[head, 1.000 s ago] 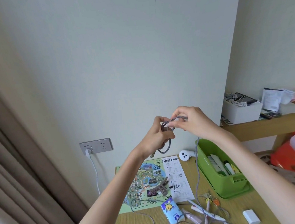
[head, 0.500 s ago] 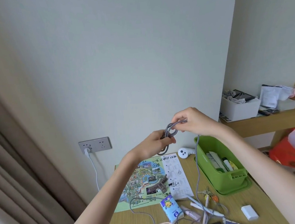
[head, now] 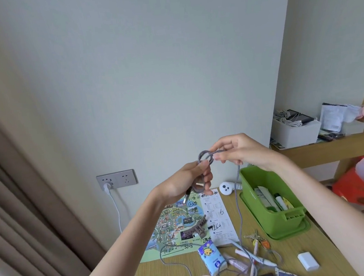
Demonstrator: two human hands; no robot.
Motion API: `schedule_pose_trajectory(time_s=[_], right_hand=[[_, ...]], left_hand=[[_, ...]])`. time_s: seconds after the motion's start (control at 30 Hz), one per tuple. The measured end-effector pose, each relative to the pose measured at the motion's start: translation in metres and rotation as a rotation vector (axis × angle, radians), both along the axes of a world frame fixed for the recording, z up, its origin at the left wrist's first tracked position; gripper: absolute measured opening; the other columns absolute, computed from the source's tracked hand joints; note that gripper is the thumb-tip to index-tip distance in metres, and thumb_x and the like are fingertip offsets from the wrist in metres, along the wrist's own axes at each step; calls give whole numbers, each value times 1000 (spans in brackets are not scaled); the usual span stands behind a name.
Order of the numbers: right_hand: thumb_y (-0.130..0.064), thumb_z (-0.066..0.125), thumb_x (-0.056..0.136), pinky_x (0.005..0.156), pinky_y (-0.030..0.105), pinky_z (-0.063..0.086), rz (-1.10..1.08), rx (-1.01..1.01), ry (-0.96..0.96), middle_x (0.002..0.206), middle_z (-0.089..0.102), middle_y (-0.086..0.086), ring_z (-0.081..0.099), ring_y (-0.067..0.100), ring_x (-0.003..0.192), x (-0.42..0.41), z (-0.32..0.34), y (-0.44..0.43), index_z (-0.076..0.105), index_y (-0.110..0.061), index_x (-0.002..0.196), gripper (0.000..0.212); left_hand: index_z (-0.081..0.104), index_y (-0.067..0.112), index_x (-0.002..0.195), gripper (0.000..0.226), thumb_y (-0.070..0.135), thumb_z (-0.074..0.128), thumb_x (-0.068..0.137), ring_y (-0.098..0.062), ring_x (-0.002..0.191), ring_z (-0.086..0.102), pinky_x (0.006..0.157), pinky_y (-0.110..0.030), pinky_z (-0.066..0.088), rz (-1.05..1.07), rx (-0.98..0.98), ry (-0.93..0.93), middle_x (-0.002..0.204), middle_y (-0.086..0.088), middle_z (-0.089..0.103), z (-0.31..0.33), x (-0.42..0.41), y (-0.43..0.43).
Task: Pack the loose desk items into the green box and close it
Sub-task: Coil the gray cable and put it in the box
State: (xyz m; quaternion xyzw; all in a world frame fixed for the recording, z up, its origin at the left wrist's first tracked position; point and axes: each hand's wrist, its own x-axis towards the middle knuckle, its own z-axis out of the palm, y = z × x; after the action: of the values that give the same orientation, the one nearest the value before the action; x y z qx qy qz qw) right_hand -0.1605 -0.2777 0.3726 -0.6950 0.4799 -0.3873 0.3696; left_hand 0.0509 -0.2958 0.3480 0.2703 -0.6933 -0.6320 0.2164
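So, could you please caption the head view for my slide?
Left hand and right hand hold a half-coiled grey cable above the desk, beside the open green box.

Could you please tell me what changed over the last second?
The right hand has drawn slightly right of the left hand, forming a new small loop of grey cable above the coil. Both keep their grip; the green box stayed put.

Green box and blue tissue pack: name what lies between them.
In the head view, a bunch of keys and some pens lie between the green box and the blue tissue pack; the gray cable hangs down across that gap.
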Motion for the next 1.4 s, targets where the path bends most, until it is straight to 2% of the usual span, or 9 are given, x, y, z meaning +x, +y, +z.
schedule_pose_trajectory(time_s=[0.17,0.3,0.47,0.53,0.63,0.83,1.07,1.27,1.4], right_hand=[[-37,55,94,65,25,46,73,134,-286,66,45,-1,43,11,58,-13,-32,3,70,-5,101,36],[-43,50,95,70,28,48,54,163,-344,63,40,-3,42,12,59,-4,-46,6,70,-10,90,39],[-31,43,101,80,37,54,37,160,-329,67,44,2,47,14,63,6,-53,8,65,-4,95,35],[-27,40,103,71,36,52,-3,147,-327,65,41,3,43,16,60,10,-56,10,60,-2,93,34],[-27,37,104,47,22,30,-55,101,-352,61,31,3,27,12,50,17,-50,13,53,-3,89,32],[-30,39,104,39,20,14,-35,74,-292,52,27,0,18,9,42,29,-26,8,50,-8,77,36],[-33,46,99,35,20,11,-78,339,-274,45,27,-3,16,8,34,30,-24,7,51,-13,62,42],[-47,53,93,37,21,16,-45,365,-181,43,31,0,23,11,34,38,-26,9,55,-11,57,51],[-52,62,88,45,25,21,-36,319,-176,48,34,0,27,14,40,37,-28,8,56,-13,61,48]], left_hand=[[40,16,76,34,31,33,106,-13,60,49,65,-24,51,113,-41,158,69,2,43,7,3,-8],[37,16,75,34,31,32,106,-13,58,47,61,-23,49,219,0,314,67,3,40,10,1,-11],[37,17,72,37,31,33,106,-13,56,46,60,-24,47,280,49,424,65,4,41,9,-1,-13],[39,16,73,36,31,33,106,-13,56,47,60,-25,47,311,39,429,66,4,41,9,1,-15],[50,13,84,33,31,33,106,-13,59,49,59,-23,48,351,-27,331,70,1,42,5,2,-15],[60,4,122,44,34,32,106,-14,60,50,56,-19,43,332,-113,182,71,2,40,-1,-8,-9],[66,12,100,32,30,40,104,-3,51,48,49,-14,40,402,-259,139,65,3,45,-1,-23,-3],[44,13,82,25,26,42,104,-9,59,43,52,-16,39,480,-347,83,70,3,44,-6,-30,-3],[46,12,81,30,31,40,104,-4,53,48,60,-19,42,525,-197,156,69,3,49,4,-23,-6]])
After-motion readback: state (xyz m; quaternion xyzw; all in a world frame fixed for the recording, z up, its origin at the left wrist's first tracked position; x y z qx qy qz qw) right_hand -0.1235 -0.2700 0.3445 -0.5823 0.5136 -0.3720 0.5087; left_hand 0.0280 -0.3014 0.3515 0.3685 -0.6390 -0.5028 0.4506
